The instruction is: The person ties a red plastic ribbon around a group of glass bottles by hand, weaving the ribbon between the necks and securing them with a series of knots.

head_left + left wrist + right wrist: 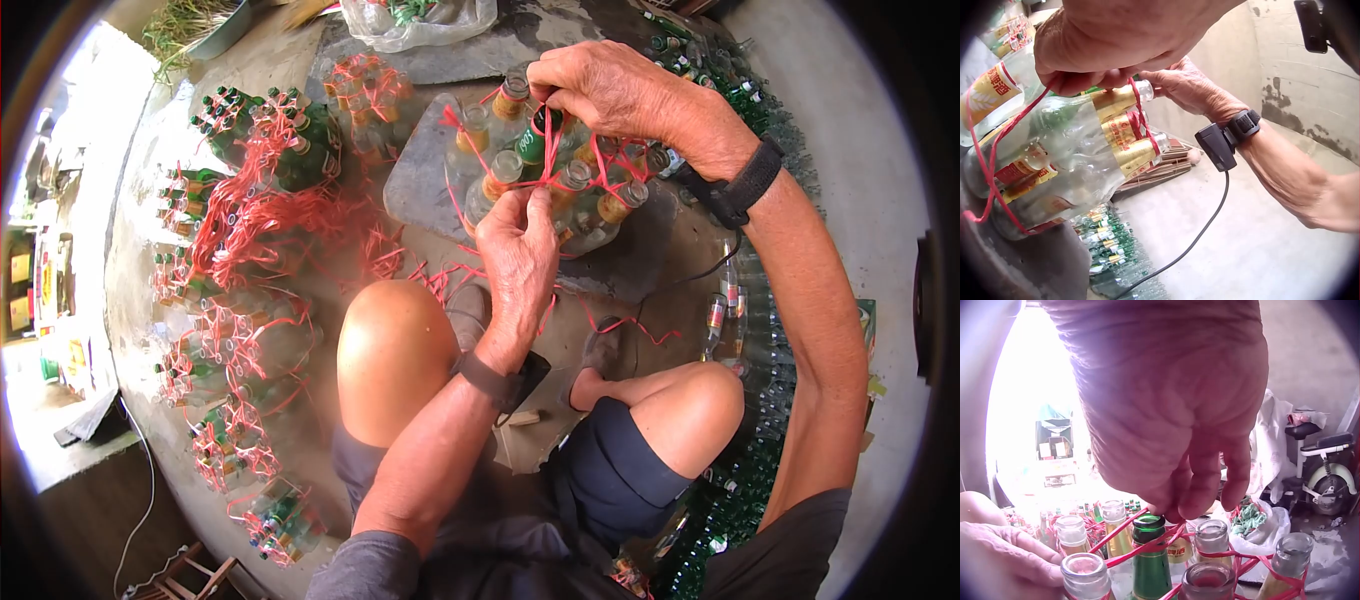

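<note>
A cluster of clear bottles (pixel 502 170) with one green bottle (pixel 530 146) among them stands on a grey slab (pixel 412 190), red plastic string (pixel 549 150) wound round the necks. The left hand (pixel 520 250) pinches the string at the near side of the cluster, between thumb and forefinger. Across the necks at the far side, the right hand (pixel 620 95) pinches string with its fingertips bent down. In the right wrist view the string crosses beside the green bottle's neck (pixel 1149 534). Gold and red labels (pixel 1125 134) show on clear bottles in the left wrist view.
Tied bottle bundles (pixel 225 340) and a heap of loose red string (pixel 250 235) lie at the left. Many green bottles (pixel 765 400) line the right side. A plastic bag (pixel 425 28) is beyond the slab. Knees flank the near side; a black cable (pixel 690 277) runs from the right wrist.
</note>
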`<state>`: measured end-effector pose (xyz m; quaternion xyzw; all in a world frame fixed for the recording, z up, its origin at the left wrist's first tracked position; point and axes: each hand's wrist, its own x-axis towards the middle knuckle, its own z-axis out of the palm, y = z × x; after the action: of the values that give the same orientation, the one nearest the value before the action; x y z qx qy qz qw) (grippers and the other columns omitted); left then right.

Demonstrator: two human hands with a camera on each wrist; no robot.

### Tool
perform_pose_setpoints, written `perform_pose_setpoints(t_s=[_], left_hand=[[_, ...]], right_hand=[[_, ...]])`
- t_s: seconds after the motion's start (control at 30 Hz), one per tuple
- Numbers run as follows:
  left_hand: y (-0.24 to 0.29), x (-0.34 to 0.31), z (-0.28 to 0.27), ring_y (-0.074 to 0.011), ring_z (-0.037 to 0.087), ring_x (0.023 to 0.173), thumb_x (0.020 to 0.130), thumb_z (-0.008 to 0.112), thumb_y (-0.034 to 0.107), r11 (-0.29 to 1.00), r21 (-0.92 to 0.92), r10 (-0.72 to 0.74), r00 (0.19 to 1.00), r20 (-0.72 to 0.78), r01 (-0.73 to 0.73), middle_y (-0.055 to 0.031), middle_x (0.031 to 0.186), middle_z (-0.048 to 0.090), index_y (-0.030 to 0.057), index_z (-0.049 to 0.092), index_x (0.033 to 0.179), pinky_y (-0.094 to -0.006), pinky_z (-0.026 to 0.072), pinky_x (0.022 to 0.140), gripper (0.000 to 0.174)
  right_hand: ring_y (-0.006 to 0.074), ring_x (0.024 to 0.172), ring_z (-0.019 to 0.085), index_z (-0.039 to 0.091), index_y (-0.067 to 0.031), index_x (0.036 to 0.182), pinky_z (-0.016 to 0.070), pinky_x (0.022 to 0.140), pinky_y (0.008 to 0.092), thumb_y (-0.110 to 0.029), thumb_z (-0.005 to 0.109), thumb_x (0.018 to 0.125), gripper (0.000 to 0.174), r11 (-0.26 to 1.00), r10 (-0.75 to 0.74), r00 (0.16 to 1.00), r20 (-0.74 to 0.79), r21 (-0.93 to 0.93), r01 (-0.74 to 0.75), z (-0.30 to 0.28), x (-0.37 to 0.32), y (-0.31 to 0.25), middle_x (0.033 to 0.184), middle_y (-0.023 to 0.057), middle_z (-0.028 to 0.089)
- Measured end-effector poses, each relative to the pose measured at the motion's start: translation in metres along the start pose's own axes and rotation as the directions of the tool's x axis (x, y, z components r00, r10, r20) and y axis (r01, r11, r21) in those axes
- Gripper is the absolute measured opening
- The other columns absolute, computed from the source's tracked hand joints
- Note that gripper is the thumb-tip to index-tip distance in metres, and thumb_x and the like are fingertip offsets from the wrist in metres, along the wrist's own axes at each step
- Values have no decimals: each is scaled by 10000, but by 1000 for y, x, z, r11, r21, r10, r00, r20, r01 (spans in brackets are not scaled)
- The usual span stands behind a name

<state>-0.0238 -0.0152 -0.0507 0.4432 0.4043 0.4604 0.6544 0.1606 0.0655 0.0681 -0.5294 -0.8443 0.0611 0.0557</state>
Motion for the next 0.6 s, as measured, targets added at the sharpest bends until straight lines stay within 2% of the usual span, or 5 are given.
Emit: perform_pose_setpoints(t_s=[0.1,0.2,0.27,0.37,0.6], left_hand=[[0,-1,0,-45,594,745,1086,603,140,1000,16,-3,1000,-3,3,-12,888,725,-44,744,1131,-254,503,603,236],[-6,0,-1,-43,575,731,1085,601,139,999,32,3,1000,-15,-3,-8,873,714,-49,741,1117,-256,481,596,237],[-8,0,0,-44,565,720,1084,604,146,999,37,-3,1000,-16,3,-4,848,697,-51,739,1102,-256,477,598,239],[-12,0,-2,-45,544,698,1081,610,158,999,50,4,1000,-16,-3,6,797,660,-54,734,1067,-258,471,599,247],[-14,0,2,-49,513,671,1075,614,164,999,7,36,999,-33,-36,8,740,615,-63,723,1016,-272,454,581,259]], right_hand=[[400,889,661,649,-13,982,519,773,485,-117,681,913,129,997,1,1000,-29,73,2,0,6,1,908,166,683],[333,798,675,674,3,964,529,740,445,-99,679,894,125,988,29,997,73,148,-39,-6,14,2,848,147,700],[244,740,661,691,16,961,526,709,398,-85,668,885,129,899,275,934,227,285,-333,-8,16,-1,798,123,701],[183,725,632,687,20,962,514,680,376,-90,665,892,132,920,143,968,204,334,-207,-5,18,8,763,93,673],[169,696,619,689,15,943,510,658,370,-112,670,907,133,922,143,975,169,336,-193,9,22,24,734,77,659]])
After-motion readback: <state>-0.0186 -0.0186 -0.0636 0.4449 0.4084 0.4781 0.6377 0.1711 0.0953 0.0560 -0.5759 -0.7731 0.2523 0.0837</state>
